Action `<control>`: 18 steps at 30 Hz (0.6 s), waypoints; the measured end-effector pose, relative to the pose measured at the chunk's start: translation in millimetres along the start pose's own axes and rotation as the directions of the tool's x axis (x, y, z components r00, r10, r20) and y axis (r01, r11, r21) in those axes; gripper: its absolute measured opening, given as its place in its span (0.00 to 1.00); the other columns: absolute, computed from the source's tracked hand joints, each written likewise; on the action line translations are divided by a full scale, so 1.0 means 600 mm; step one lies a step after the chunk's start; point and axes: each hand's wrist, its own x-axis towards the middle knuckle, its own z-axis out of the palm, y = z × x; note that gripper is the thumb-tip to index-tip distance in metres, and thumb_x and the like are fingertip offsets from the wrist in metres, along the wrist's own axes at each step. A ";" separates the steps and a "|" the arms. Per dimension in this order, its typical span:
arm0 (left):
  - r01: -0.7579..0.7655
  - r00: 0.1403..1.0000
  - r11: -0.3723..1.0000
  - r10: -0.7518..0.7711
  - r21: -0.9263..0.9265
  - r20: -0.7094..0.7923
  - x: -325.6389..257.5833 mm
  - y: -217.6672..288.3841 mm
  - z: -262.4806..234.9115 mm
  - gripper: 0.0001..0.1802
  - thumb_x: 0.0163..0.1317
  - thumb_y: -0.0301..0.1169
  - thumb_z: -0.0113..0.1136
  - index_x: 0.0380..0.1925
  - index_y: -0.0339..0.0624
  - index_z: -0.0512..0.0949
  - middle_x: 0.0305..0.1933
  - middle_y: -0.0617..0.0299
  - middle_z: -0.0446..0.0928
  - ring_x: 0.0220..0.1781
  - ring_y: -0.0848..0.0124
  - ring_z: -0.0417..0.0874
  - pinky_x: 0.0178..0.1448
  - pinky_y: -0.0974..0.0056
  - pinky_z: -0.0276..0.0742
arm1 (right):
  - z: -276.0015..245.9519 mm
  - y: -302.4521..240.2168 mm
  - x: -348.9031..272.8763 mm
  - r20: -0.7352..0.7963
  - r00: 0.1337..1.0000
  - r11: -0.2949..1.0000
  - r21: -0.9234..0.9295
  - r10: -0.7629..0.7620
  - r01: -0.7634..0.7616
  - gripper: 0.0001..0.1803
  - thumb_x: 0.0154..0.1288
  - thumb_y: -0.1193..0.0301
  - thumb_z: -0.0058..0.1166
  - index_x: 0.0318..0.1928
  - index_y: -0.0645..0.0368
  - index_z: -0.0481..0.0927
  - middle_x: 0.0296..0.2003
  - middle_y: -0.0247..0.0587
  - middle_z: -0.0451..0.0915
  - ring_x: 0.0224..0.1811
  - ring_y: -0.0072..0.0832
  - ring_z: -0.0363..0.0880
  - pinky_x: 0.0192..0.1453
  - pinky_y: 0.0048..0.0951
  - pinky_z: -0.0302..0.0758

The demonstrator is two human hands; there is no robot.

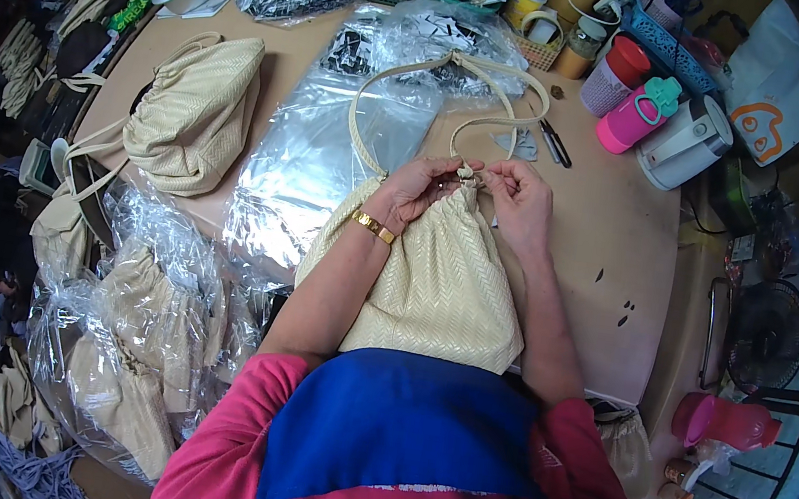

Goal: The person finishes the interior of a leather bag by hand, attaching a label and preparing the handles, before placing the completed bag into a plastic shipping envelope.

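Note:
A cream woven drawstring bag [435, 285] lies before me on the table, its gathered mouth pointing away from my body. At that mouth is a small knotted piece of cream cord [467, 172]. My left hand [420, 188] grips the cord and the bag's gathered edge from the left, fingers closed. On the other side my right hand [521, 203] pinches the cord between thumb and fingertips. The bag's long strap [362, 108] loops out on the table beyond both hands. What lies right between the fingertips is partly hidden.
A second cream bag [191, 131] sits at the left, above several plastic-wrapped bags [148, 317]. Clear plastic sheets [331, 155] lie beside my work. Past my right hand are a black pen-like tool [557, 144], a pink bottle [630, 123] and a white kettle [686, 146].

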 end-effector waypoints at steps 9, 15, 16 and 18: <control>-0.115 0.978 0.912 0.173 0.395 -0.113 -0.010 -0.009 0.020 0.17 0.60 0.22 0.66 0.50 0.29 0.79 0.38 0.56 0.85 0.35 0.71 0.86 0.42 0.70 0.83 | -0.014 -0.021 -0.014 0.147 0.988 0.917 -0.385 -0.055 0.108 0.07 0.61 0.71 0.59 0.34 0.63 0.81 0.35 0.47 0.81 0.38 0.40 0.82 0.45 0.40 0.77; -0.017 0.853 0.103 0.521 0.994 -0.039 -0.036 0.000 0.082 0.18 0.59 0.29 0.69 0.48 0.34 0.81 0.28 0.59 0.84 0.28 0.75 0.83 0.32 0.68 0.76 | -0.046 0.012 -0.010 0.294 0.955 0.751 -0.621 -0.042 0.224 0.07 0.60 0.70 0.57 0.34 0.62 0.81 0.35 0.49 0.81 0.41 0.48 0.80 0.49 0.45 0.75; -0.034 0.843 0.059 0.538 0.998 -0.003 -0.043 0.006 0.092 0.19 0.58 0.30 0.69 0.49 0.35 0.80 0.27 0.59 0.83 0.27 0.76 0.83 0.32 0.68 0.75 | -0.053 0.020 -0.007 0.326 0.944 0.695 -0.667 -0.052 0.268 0.08 0.60 0.70 0.57 0.33 0.62 0.80 0.34 0.50 0.82 0.39 0.48 0.80 0.47 0.44 0.75; -0.062 0.818 -0.028 0.571 0.998 0.067 -0.055 0.017 0.103 0.21 0.58 0.32 0.70 0.50 0.36 0.79 0.25 0.59 0.82 0.26 0.76 0.82 0.31 0.67 0.73 | -0.080 0.011 0.011 0.453 0.887 0.839 -0.515 0.093 0.176 0.08 0.62 0.70 0.56 0.34 0.63 0.80 0.30 0.47 0.81 0.33 0.43 0.81 0.40 0.40 0.77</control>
